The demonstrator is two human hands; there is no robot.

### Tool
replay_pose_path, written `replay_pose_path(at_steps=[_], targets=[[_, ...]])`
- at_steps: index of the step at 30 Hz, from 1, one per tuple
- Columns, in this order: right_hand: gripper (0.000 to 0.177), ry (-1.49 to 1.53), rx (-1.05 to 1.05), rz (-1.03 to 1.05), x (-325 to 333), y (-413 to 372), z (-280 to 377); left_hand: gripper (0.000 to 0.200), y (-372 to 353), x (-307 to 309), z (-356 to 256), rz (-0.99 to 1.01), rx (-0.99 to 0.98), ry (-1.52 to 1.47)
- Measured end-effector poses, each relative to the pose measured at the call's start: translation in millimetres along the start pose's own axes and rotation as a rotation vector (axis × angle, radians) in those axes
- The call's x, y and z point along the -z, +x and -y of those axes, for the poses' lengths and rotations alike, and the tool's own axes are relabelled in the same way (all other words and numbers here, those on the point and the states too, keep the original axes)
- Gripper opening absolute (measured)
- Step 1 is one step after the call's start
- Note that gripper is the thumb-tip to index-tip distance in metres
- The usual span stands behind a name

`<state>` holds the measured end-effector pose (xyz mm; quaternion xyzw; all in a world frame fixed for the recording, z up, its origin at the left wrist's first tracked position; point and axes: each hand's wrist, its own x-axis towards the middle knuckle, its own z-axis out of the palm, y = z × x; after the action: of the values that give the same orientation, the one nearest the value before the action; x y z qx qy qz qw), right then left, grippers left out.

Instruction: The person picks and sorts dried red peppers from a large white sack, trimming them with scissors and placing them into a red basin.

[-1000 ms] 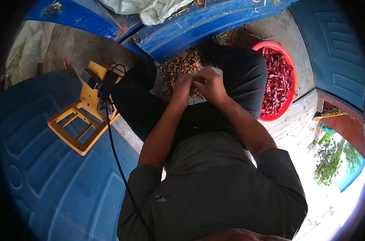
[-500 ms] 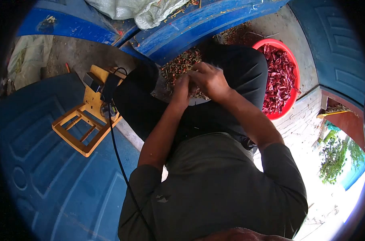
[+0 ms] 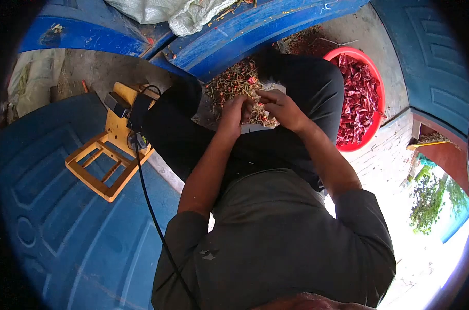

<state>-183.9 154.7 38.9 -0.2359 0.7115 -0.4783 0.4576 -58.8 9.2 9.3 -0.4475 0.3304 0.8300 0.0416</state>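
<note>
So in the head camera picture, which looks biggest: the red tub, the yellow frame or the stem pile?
1. Yellow frame and red tub: about alike, and the tub is partly hidden by a knee.
2. Stem pile: smallest.

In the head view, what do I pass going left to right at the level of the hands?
Yellow wooden frame → left hand → right hand → red basin holding dried red chillies → blue door.
</note>
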Motion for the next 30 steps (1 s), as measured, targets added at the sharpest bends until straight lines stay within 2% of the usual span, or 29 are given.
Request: replay_pose_path(at_steps=[4, 6, 10, 13, 15, 19, 22, 25, 27, 28, 30], targets=[[0.040, -0.017, 0.005, 0.010, 1, -14, 13, 0.024, -2, -2, -1, 0.022, -0.006, 0.035], [0.032, 0.195, -0.056, -0.065, -4, -18, 35, 0.024, -4, -7, -2, -0.006, -0.018, 0.013], [0.026, 0.107, -0.179, -0.077, -1, -10, 33, 0.024, -7, -8, -3, -0.054, -0.035, -0.023], [0.026, -0.044, -0.092, -0.009, 2, -3, 37, 0.025, -6, -6, -2, -0.042, -0.036, -0.021], [0.023, -0.225, 0.133, 0.003, -1, 4, 38, 0.026, -4, -4, -1, -0.026, -0.033, -0.028], [0.020, -0.176, 0.070, 0.063, -1, 25, 30, 0.028, -4, -4, -1, -0.018, -0.022, -0.054], [0.016, -0.289, -0.015, 0.063, -4, 31, 36, 0.026, -5, -4, -4, -0.062, -0.003, -0.058], [0.015, -0.334, 0.033, 0.035, -14, 27, 49, 0.025, -3, -2, -1, -0.029, -0.027, -0.091], [0.016, -0.602, 0.239, -0.079, -20, 24, 52, 0.025, -1, 0, 0, -0.033, -0.022, -0.080], [0.016, -0.603, 0.240, -0.078, -24, 24, 51, 0.025, 0, 0, -1, -0.037, -0.021, -0.066], [0.018, -0.640, 0.275, -0.228, -33, 21, 41, 0.025, 1, 0, 1, -0.056, -0.003, -0.059]])
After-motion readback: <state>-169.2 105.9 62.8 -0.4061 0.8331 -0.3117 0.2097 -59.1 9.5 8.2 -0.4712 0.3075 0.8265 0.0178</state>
